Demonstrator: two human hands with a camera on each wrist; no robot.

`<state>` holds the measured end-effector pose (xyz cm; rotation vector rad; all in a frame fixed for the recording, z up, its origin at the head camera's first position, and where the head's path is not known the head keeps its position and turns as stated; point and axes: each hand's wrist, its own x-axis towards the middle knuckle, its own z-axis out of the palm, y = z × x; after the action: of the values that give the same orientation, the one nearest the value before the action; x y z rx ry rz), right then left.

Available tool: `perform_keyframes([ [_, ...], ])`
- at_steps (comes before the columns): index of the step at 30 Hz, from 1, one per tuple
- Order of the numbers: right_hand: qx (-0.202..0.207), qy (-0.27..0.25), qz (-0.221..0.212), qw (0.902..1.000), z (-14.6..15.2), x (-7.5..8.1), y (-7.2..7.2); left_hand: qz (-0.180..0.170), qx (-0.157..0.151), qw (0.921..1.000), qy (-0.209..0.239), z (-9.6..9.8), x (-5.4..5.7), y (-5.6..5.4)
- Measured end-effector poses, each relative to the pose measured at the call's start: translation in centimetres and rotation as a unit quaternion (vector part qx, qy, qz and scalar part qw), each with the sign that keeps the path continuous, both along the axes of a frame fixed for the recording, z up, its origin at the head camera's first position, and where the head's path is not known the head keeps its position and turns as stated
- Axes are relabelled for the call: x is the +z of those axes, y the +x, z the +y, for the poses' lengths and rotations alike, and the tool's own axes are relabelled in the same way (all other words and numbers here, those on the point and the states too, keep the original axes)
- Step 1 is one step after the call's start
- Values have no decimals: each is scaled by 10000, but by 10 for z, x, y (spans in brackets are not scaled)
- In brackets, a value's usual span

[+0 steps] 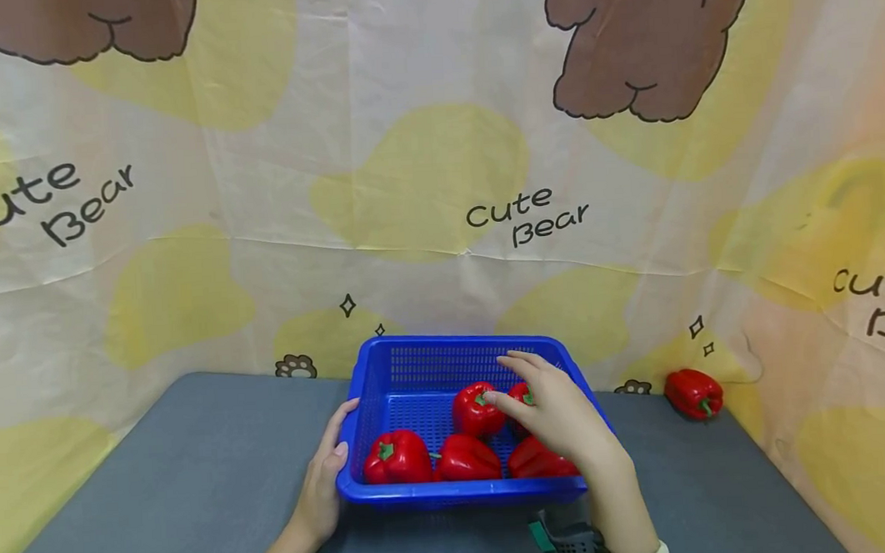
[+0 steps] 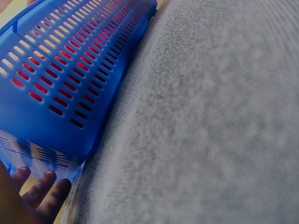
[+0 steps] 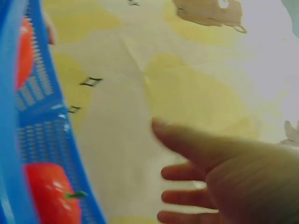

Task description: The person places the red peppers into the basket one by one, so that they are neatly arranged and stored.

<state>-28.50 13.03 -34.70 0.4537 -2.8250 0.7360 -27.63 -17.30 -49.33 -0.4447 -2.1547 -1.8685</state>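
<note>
A blue plastic basket [image 1: 472, 490] with slotted walls stands on the table, holding several red bell peppers [image 1: 397, 457]. My left hand [image 1: 324, 483] lies against the basket's left side, its thumb by the rim; in the left wrist view its fingers [image 2: 35, 196] are extended beside the slotted end wall. Over the right part of the basket hovers my right hand [image 1: 558, 408], thumb and fingers spread, nothing between them. Below it in the head view, one pepper [image 1: 479, 410] shows its green stem; another is partly hidden by the hand. The right wrist view also shows the empty right hand [image 3: 205, 182].
Another red bell pepper [image 1: 693, 394] lies on the grey tabletop [image 1: 198, 490] to the right, outside the basket, near the back edge. A printed cloth [image 1: 422, 177] with bears hangs behind the table. The right wrist wears a dark strap [image 1: 572, 541].
</note>
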Motion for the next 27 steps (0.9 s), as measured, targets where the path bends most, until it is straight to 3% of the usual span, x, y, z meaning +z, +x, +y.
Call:
perform_keyframes([
  [5, 66, -352, 716, 9968, 27, 9, 11, -4, -33, 10000, 19, 1, -1, 0],
  [9, -4, -539, 1408, 9886, 50, 9, 16, -11, -36, 10000, 71, 2, -1, 0],
  [12, -229, -655, 2048, 9763, 69, 6, 17, 0, -7, 10000, 89, 1, -1, 0],
  [17, -714, -1098, 3018, 9443, 100, 0, 12, 42, -35, 10000, 40, -1, 0, 0],
  [20, -995, -1430, 3142, 9332, 117, -2, 5, 40, 0, 10000, 3, -1, 0, 1],
  [27, -1536, -1881, 2923, 9250, 152, -3, -19, -89, 79, 9999, 45, 1, -1, 1],
])
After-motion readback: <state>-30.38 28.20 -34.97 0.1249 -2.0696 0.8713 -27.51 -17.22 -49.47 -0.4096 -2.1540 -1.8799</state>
